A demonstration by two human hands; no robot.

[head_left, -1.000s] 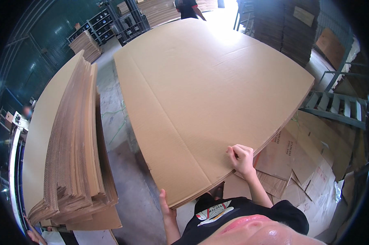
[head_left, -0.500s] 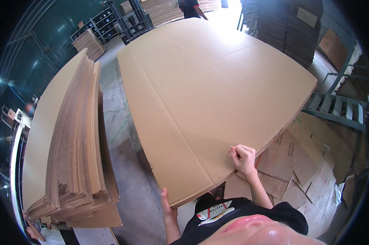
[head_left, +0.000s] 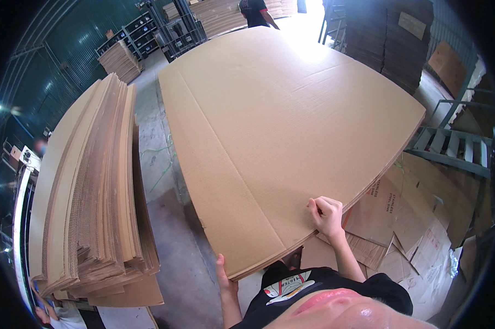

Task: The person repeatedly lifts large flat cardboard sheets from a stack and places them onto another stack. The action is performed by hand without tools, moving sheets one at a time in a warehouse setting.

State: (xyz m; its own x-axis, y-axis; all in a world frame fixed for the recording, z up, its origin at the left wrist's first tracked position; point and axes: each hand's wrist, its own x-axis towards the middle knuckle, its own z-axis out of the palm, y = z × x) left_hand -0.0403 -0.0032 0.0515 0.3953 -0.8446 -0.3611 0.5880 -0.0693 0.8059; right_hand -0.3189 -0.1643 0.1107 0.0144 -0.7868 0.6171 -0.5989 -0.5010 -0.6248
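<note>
A large stack of brown cardboard sheets (head_left: 291,120) spreads out in front of me, its top sheet creased lengthwise near the left side. My left hand (head_left: 227,277) holds the near left corner, the thumb up against the edge and the other fingers hidden below. Curled into a fist, my right hand (head_left: 327,214) rests on the top sheet close to the near edge. Nothing shows between its fingers.
Left across a strip of floor (head_left: 176,247) stands another pile of cardboard sheets (head_left: 102,181); a co-worker's arm (head_left: 42,307) is at its near end. Behind are a forklift (head_left: 176,33) and a person (head_left: 255,13). Metal steps (head_left: 450,143) and flattened cartons (head_left: 390,219) lie right.
In the left pile, the outer sheets have shifted and now stand apart as a separate bundle; their far tip sits lower. My hands have hardly moved.
</note>
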